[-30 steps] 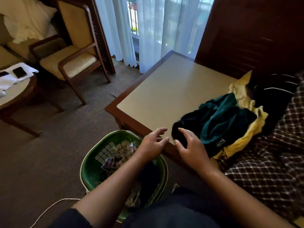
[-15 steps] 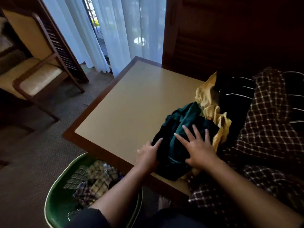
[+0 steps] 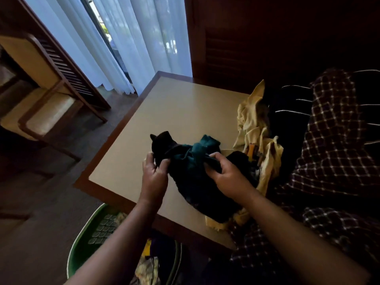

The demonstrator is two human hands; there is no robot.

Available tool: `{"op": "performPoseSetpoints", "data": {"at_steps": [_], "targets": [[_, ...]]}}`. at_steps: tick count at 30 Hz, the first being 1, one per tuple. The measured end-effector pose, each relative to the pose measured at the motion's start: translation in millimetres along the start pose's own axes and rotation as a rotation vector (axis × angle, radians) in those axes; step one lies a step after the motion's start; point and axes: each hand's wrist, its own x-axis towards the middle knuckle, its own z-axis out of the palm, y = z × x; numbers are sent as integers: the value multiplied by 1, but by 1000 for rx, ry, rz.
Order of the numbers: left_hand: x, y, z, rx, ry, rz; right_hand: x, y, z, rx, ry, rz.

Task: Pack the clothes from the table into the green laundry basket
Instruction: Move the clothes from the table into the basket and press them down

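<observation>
Firmly, 2 hands (image 3: pixel 154 174) (image 3: pixel 228 177) around teal garment (image 3: pixel 192 167).

Sheer white curtains (image 3: pixel 133 38) backlit; wooden armchair (image 3: pixel 41 112) left; dark louvred panel (image 3: pixel 246 48); brown carpet (image 3: pixel 41 192).

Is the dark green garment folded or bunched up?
Bunched up: the left hand and right hand grip the dark green garment in a crumpled wad over the table.

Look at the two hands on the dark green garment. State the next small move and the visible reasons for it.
Probably lift the dark green garment off the table and carry it down to the green laundry basket. The left hand and right hand both grip bunched cloth, and the basket sits below the table's near edge.
</observation>
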Motion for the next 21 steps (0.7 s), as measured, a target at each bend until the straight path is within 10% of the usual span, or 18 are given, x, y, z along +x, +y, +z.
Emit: {"op": "performPoseSetpoints", "data": {"at_steps": [6, 11, 17, 21], "targets": [[-12, -3, 49, 396, -310, 90, 12, 44, -56, -807, 390, -137], [-14, -26, 83, 1328, -705, 223, 13, 86, -108, -1192, 206, 300], [7, -27, 58, 812, -348, 256, 31, 70, -88, -676, 449, 1], [17, -11, 13, 561, 135, 64, 19, 16, -58, -161, -54, -95]]}}
